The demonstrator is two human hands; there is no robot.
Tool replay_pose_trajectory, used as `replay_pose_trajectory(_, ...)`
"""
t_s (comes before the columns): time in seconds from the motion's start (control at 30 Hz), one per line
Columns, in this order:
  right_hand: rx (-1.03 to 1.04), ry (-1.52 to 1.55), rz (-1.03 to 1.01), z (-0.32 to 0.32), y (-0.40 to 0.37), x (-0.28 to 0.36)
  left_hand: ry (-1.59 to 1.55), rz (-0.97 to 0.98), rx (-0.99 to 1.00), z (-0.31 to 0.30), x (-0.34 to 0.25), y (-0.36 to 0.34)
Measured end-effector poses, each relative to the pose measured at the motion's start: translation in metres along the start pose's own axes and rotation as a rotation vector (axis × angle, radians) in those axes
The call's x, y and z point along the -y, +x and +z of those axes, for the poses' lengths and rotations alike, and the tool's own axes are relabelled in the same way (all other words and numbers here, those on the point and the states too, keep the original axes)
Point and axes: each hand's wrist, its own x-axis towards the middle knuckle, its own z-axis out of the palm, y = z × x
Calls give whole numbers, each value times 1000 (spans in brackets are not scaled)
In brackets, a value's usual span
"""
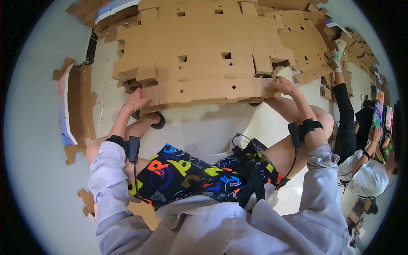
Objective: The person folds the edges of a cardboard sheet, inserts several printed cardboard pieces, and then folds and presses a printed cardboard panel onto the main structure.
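A large brown cardboard sheet (202, 42) with punched square and round holes lies in front of me on a stack of similar sheets. Its front panel (208, 88) is folded along a crease, and the near edge hangs above the floor. My left hand (138, 101) is closed around the panel's left end, thumb towards the middle. At the right end, my right hand (283, 86) pinches the same panel near a notch. Some fingertips of both hands are hidden by the cardboard.
An opened box with a printed outer side (67, 104) stands on the left. More cut cardboard (297, 42) lies at the right and back. On the right, another person (361, 178) sits, handling a colourful printed board (378, 106). My knees flank the sheet.
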Motion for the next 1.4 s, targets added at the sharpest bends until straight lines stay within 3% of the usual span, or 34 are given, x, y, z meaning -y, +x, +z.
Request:
replay_pose_trajectory(0.07, -78, -53, -25, 21, 23, -10, -84, -4, -79, 0, 6, 0)
replay_pose_trajectory(0.2, -179, -238, 111, 24, 32, -15, -228, -56, -210, -12, 13, 0)
replay_pose_trajectory(0.37, -331, -449, 121, 1, -1, 28, -85, -8, -317, -56, -52, -43)
replay_pose_trajectory(0.43, -424, -494, 57, 3, 1, 36, -446, 73, -223, -54, -61, -42)
replay_pose_trajectory(0.47, -328, -258, -5, 4, 2, 42, -627, 116, -171, -52, -67, -41)
replay_pose_trajectory(0.53, -134, 206, -128, 3, 8, 60, -617, 263, -118, -37, -87, -48)
replay_pose_trajectory(0.6, -123, 438, -341, 41, 30, 60, -207, 435, -34, -18, -106, -56)
replay_pose_trajectory(0.67, -132, 40, -491, 75, 30, 76, 187, 627, -233, 39, -98, -49)
replay_pose_trajectory(0.7, -243, -159, -536, 91, 25, 81, 386, 718, -331, 58, -95, -46)
replay_pose_trajectory(0.77, -460, -567, -612, 112, 14, 86, 406, 657, -351, 65, -104, -45)
replay_pose_trajectory(1.0, -192, -337, -556, 88, 22, 89, 302, 717, -167, 29, -107, -34)
replay_pose_trajectory(1.1, -137, -303, -516, 79, 16, 95, 321, 654, -48, 12, -119, -34)
replay_pose_trajectory(1.27, -39, -200, -543, 55, 26, 86, 69, 617, 138, -19, -123, -30)
replay_pose_trajectory(1.3, -208, -151, -656, 56, 25, 87, -2, 589, 179, -25, -123, -24)
replay_pose_trajectory(1.4, -154, -212, -521, 37, 41, 98, -41, 586, 78, -33, -128, -6)
